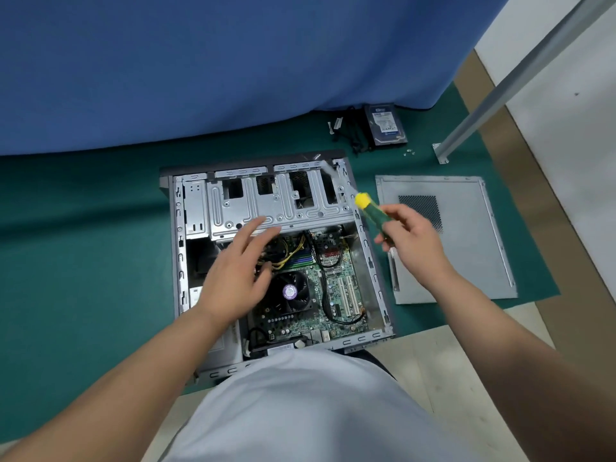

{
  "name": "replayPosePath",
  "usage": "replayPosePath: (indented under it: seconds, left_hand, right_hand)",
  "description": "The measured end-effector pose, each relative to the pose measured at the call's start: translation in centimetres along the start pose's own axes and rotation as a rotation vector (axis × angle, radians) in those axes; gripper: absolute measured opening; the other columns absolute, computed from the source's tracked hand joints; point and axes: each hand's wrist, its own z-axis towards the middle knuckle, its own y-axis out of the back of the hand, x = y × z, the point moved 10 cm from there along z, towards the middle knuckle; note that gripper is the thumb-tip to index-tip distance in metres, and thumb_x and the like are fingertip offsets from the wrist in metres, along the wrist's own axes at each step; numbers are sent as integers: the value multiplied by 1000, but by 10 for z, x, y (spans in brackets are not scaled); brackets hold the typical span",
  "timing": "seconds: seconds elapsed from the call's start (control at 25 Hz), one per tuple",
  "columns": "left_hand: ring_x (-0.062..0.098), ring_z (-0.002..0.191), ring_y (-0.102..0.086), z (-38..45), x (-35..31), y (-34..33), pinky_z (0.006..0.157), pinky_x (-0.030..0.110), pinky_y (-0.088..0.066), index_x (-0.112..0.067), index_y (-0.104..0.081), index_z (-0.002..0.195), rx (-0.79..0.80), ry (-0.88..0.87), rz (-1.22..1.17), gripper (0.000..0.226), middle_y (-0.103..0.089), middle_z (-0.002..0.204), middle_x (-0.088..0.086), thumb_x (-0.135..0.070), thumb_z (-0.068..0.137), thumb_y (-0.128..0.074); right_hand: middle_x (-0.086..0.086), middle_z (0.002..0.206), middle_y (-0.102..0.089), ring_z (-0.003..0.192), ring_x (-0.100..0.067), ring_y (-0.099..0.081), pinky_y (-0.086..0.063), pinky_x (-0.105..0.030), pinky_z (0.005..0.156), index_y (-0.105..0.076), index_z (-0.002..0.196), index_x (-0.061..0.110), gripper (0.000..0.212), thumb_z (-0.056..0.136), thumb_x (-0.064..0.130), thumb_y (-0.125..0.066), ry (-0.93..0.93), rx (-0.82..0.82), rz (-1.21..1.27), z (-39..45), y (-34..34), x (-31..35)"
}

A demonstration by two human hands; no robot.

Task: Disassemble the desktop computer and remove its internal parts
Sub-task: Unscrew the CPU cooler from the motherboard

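The desktop computer case [276, 258] is lying on its side on a green mat [83, 261] on the floor, just in front of the person, with the open side facing up. The removed side panel [466, 261] is lying flat to its right, and a hard drive [386, 126] with some black cables [358, 135] and small screws [409, 153] is resting farther back, near a blue cloth [200, 61].

The left hand [233, 278] is hovering over the inside of the case with the fingers spread and nearly straight, holding nothing; the fingertips are reaching the edge of the metal drive cage [276, 201]. The right hand [413, 241] is gripping a screwdriver [371, 208] with a green handle and yellow end, above the right wall of the case. The shaft is blurred, so I cannot tell where the tip is.

Inside, the motherboard [333, 288] with the CPU cooler fan [291, 291], memory modules and yellow wires [290, 255] is not yet removed. I judge the board to be thin, stiff and fragile, so it should be taken by its edges after the cables are unplugged. The drive cage looks rigid and light, but its stamped metal edges may be sharp. The wires are soft and should be pulled at the connector, not at the wire.
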Motion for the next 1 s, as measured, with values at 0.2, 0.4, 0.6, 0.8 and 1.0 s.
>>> replayPosePath:
  seconds: [0.2,0.4,0.6,0.8,1.0]
  left_hand:
    - [20,113,-61,-1,-20,6,89,37,-52,-25,-51,143,-80,-31,82,43,-47,153,-5,-25,100,-59]
    - [30,90,-70,-18,-23,-14,76,40,-48,-21,-69,119,75,-63,225,22,-76,96,-2,-28,105,-54]
    - [27,90,-67,-23,-27,-42,78,38,-39,-25,-60,117,203,-74,293,22,-73,90,-2,-37,106,-45]
    - [19,105,-67,-22,-20,-45,84,36,-45,-29,-66,117,142,-76,343,28,-72,108,-9,-47,97,-60]
    - [18,147,-38,-25,-11,-81,107,44,-38,-29,-44,150,366,-98,534,66,-40,161,-8,-63,94,-52]
  right_hand:
    - [-1,83,-74,69,-31,-64,-50,-34,59,-74,108,43,33,97,16,-59,38,362,-296,-27,-47,11]
    - [2,89,-75,69,-10,-70,-53,-18,60,-72,112,28,24,95,11,-68,-4,305,-19,-25,-52,19]
    - [-13,106,-67,84,-31,-77,-63,-45,74,-48,114,30,41,89,26,-80,-106,164,117,-26,-79,0]
    - [-6,100,-63,82,-25,-78,-64,-51,75,-45,106,35,40,90,20,-79,-51,98,71,-23,-67,9]
    - [8,83,-64,69,-11,-72,-59,-39,66,-41,111,40,39,92,31,-74,132,-88,-219,-27,-32,26]
